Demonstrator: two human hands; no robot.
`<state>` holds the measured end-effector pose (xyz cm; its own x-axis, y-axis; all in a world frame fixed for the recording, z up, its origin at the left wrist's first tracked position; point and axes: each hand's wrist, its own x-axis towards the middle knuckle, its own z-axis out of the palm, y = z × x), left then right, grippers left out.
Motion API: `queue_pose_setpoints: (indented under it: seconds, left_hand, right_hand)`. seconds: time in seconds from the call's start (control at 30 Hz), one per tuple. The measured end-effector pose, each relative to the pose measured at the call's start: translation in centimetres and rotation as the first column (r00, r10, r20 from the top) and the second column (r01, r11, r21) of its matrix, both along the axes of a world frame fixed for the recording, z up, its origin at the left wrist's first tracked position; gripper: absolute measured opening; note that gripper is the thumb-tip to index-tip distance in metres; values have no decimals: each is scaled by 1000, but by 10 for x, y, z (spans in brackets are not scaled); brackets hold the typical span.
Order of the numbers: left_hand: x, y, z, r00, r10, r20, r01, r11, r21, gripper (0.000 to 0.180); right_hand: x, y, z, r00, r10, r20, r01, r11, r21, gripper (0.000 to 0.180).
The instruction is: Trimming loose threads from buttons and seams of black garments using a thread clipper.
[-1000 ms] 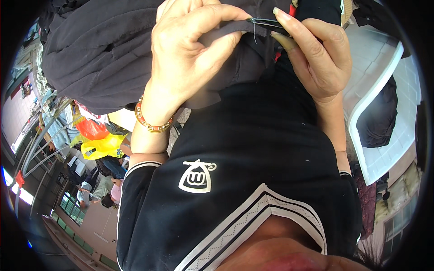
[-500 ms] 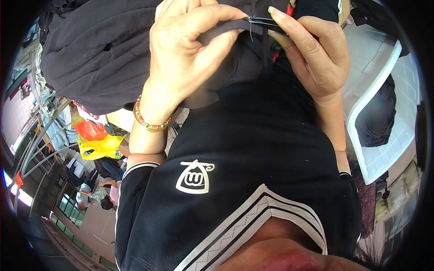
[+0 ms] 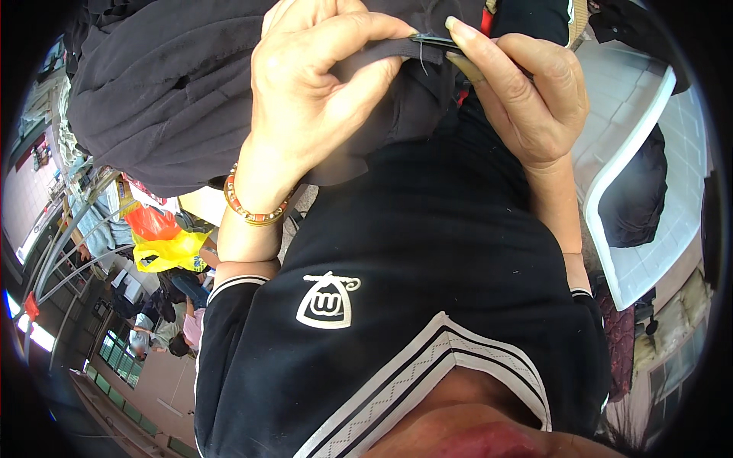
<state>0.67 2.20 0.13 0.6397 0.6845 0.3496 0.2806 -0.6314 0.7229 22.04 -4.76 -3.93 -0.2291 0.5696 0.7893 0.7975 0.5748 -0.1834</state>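
Observation:
Dark grey cloth [image 3: 175, 99] is bunched across the upper left and top of the view. My left hand [image 3: 313, 84] pinches a folded edge of it between thumb and forefinger. A thin pale thread [image 3: 423, 58] dangles from that edge, just past the fingertips. In my right hand [image 3: 527, 95], thumb and forefinger squeeze slim dark thread snips [image 3: 438, 40], whose metal tips meet the cloth edge beside my left forefinger. The rest of the tool is hidden behind my right fingers.
On the right stands a white plastic bin [image 3: 611, 259] with dark cloth [image 3: 637, 191] inside. Yellow [image 3: 172, 250] and red plastic bags [image 3: 153, 223] lie at left, near curved metal bars [image 3: 57, 252]. Other people [image 3: 187, 336] are farther back at lower left.
The two arms of the snips, visibly apart before, have come together. My right hand has shifted slightly left; my left hand keeps its pinch on the cloth edge.

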Motion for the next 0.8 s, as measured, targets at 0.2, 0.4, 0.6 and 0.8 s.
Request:
queue_pose_setpoints:
  seconds: [0.2,0.4,0.6,0.8]
  left_hand:
    - [0,-2,4,1000,5,-24,-5,1000,-5,29]
    - [-1,0,2,999,16,-47,-10,994,112,28]
    - [-2,1,1,1000,15,-13,-12,980,198,28]
    - [-2,1,1,999,31,-9,-28,974,223,29]
  right_hand:
    - [2,-3,-7,1000,-24,0,24,999,43,45]
    - [1,-1,3,996,63,-69,-70,992,-110,43]
    - [7,-7,14,868,106,-485,-334,847,-413,40]
    - [4,-7,11,838,113,-533,-391,806,-445,37]
